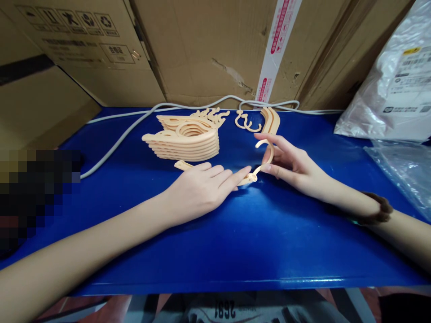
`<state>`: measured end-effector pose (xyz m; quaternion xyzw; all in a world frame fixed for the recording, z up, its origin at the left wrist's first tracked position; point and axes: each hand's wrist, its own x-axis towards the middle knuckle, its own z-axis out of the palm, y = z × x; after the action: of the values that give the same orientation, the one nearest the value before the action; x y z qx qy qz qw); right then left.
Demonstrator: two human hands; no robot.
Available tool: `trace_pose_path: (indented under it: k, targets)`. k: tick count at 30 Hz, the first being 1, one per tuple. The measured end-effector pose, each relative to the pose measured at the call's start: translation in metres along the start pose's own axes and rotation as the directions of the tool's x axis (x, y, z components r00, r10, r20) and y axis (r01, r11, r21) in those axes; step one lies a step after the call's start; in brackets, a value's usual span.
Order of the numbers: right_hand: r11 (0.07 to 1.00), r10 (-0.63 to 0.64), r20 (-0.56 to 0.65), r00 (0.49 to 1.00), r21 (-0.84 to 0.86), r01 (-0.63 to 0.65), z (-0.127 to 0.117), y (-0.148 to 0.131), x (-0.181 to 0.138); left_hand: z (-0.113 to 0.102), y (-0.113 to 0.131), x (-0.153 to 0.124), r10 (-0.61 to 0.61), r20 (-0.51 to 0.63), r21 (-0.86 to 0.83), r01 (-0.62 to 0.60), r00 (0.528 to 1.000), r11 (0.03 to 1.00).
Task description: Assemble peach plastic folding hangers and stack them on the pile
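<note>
My left hand [205,188] lies over a beige plastic clothes hanger [248,179], fingers wrapped on its body, which is mostly hidden beneath the palm. One end of the hanger sticks out behind the knuckles. At its other end, my right hand [291,163] pinches the curved hook [270,154] between thumb and fingers. The hook meets the body at a small round joint. Just beyond my left hand, a neat stack of matching beige hangers [185,148] stands on the blue table [235,251], their hooks pointing away to the back right.
Behind my right hand are a smaller stack of curved beige pieces [271,120] and some beige hooks [247,123]. A grey-white cable [114,150] runs along the back and left. Cardboard boxes [202,49] wall the rear. Clear plastic packaging [387,98] lies at right.
</note>
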<state>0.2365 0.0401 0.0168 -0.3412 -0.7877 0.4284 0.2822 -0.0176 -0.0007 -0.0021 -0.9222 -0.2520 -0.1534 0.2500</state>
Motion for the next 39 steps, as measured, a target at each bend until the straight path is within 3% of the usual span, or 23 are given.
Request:
trace_pose_path:
  k: [12, 22, 39]
  targets:
    - [0.995, -0.033, -0.033, 0.999, -0.095, 0.03, 0.0033, -0.0076, -0.0068, 0.0033, 0.0009, -0.0017, -0.038, -0.012, -0.138, 0.036, 0.999, 0.99]
    - [0.991, -0.048, -0.021, 0.999, -0.126, 0.045, 0.0064, -0.0022, -0.0051, 0.0003, 0.003, -0.0017, -0.047, 0.063, -0.215, 0.06, 0.997, 0.975]
    - [0.997, 0.053, 0.025, 0.998, 0.06, -0.054, 0.0058, -0.0047, -0.0039, -0.0016, 0.0052, -0.0005, -0.131, 0.121, -0.392, 0.169, 0.984, 0.904]
